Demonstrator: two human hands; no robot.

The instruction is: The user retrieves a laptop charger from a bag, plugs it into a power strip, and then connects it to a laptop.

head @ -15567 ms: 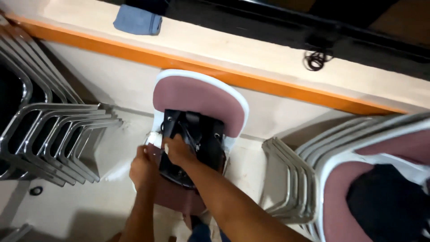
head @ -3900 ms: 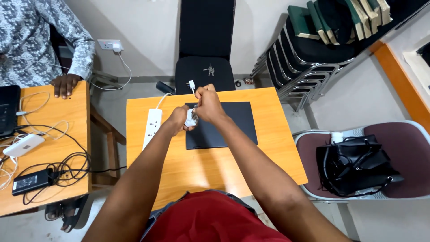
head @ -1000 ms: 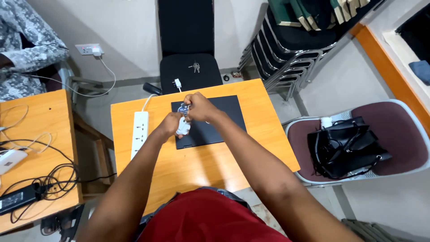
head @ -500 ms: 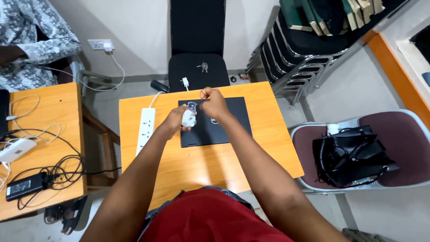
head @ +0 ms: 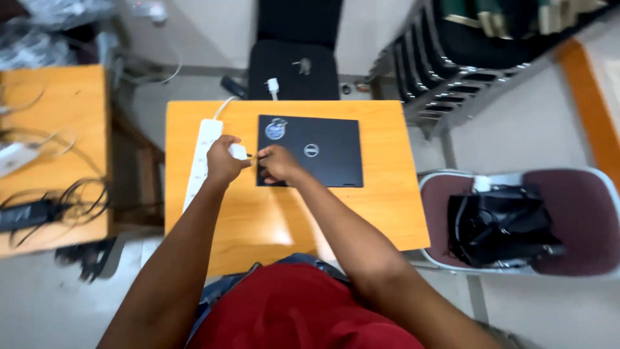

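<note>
A: Gripping a small white plug adapter (head: 238,152), the left hand (head: 223,161) sits just left of the frame's centre, fingers curled and closed around the adapter's body.

B: And the adapter's position?

A: It lies over the orange table (head: 290,220), between a white power strip (head: 200,161) on its left and a closed dark laptop (head: 316,150) on its right, near the laptop's left edge.

B: How does the right hand (head: 278,165) stand?

A: It rests at the laptop's lower left corner, just beside the adapter. Its fingertips are pinched together toward the adapter's right end; what they pinch is too small and blurred to tell, and whether they touch the adapter cannot be told.

B: What marks the laptop lid?

A: A round sticker (head: 276,128) near its upper left corner and a small round emblem at its middle.

B: And farther out?

A: A white cord runs from the strip's top end toward the upper middle of the frame, where a black chair (head: 294,64) carries a small bunch of keys (head: 302,64). Stacked chairs (head: 452,64) fill the upper right. A maroon-seated chair (head: 575,213) at the right edge bears a black bag (head: 500,226). A second orange table (head: 51,129) with dark cables occupies the left edge, blurred.
</note>
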